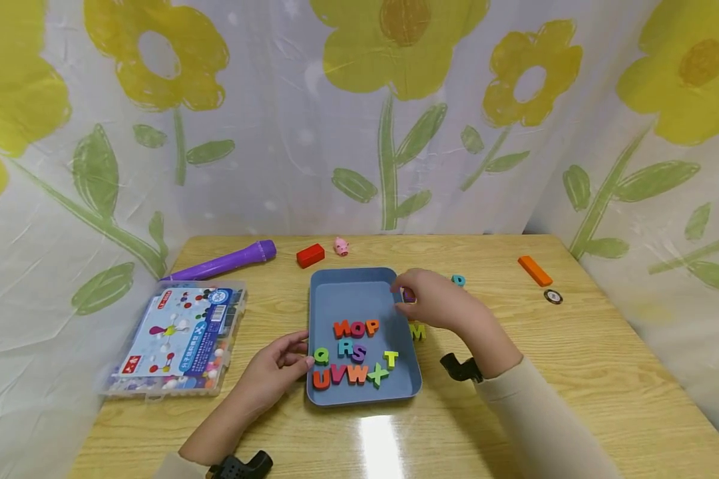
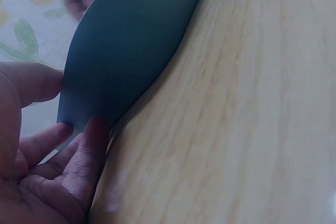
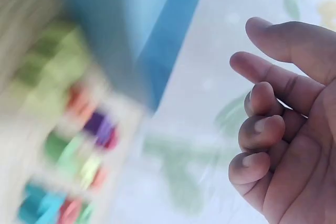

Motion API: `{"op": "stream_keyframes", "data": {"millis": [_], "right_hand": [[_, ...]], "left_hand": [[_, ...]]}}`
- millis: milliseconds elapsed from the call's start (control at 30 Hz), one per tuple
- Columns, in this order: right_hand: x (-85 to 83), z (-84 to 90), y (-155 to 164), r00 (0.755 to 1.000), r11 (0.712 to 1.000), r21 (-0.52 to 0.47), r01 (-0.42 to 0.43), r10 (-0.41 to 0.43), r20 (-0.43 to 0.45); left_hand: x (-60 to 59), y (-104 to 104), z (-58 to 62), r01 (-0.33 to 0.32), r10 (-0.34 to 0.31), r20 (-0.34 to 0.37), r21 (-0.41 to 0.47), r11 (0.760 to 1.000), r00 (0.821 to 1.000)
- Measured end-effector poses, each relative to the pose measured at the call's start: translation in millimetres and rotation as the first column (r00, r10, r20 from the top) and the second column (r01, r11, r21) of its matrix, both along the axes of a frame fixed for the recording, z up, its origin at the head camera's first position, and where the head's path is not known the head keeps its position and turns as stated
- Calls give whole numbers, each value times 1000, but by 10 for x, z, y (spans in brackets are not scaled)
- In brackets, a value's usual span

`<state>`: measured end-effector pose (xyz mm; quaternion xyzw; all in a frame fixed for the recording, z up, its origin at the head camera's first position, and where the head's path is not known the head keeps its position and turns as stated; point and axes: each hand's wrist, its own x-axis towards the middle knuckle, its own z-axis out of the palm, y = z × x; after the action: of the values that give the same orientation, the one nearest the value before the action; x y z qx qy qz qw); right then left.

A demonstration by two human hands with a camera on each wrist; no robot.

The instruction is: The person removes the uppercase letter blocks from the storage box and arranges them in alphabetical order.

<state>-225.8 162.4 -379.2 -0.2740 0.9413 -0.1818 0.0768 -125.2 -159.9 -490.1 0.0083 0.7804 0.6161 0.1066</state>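
Right hand hovering, empty, beside the loose letters

The blue tray (image 1: pixel 353 299) is lying on the wooden table (image 1: pixel 443 412) with its long axis running away from the person, its near half carrying the colourful alphabet letters (image 1: pixel 357 374) N to X in uneven rows. The left hand (image 1: pixel 273 366) is holding the tray's left side, its thumb at the rim and its bent fingers pressing against the outer wall.

The right hand (image 1: pixel 437 303) is hanging at the tray's far right part, fingertips over the right rim. Its fingers are curling loosely, thumb and index standing slightly apart, pinching nothing.

The loose letters are lying outside the tray, along its right wall, so the right hand is much the nearer and the whole tray is separating them from the left. A yellow M (image 1: pixel 418 331) is sitting just beside that wall, a teal D (image 1: pixel 458 280) is lying beyond the right hand, and others are blurring in the right wrist view, too unclear to read.
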Motion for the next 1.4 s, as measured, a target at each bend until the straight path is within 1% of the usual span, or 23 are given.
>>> {"op": "stream_keyframes", "data": {"millis": [100,167,300,400,533,667,767,900,1133,1400], "right_hand": [[-37,81,-282,998,997,48,-55,55,-9],[-69,82,-462,995,992,82,-96,97,-5],[-126,-1,-742,986,974,151,-166,159,55],[-144,-99,-861,979,963,197,-182,157,133],[-148,-203,-919,972,954,233,-188,147,182],[-149,-255,-929,975,946,259,-196,159,158],[-153,-279,-934,977,944,272,-185,148,150],[-147,-305,-957,980,947,271,-172,136,147],[-126,-349,-1015,982,948,270,-171,142,123],[-118,-353,-1077,985,952,262,-156,129,118]], "left_hand": [[-8,3,-2,1,-1,-2,5,1000,1000],[-14,8,-6,3,-3,-6,3,1000,1000],[-20,30,-17,3,-3,-7,-1,1000,1000],[-20,49,-19,2,-2,-8,0,1000,1000],[-14,67,-3,-1,1,-11,0,1000,1000],[-9,67,15,-6,6,-15,-5,1000,1000],[-7,58,20,-8,8,-14,-10,1000,1000],[-6,41,17,-9,9,-10,-9,1000,1000],[-11,22,0,-16,16,-6,-1,1000,1000],[-3,4,-2,-19,19,0,-6,1000,1000]]}}
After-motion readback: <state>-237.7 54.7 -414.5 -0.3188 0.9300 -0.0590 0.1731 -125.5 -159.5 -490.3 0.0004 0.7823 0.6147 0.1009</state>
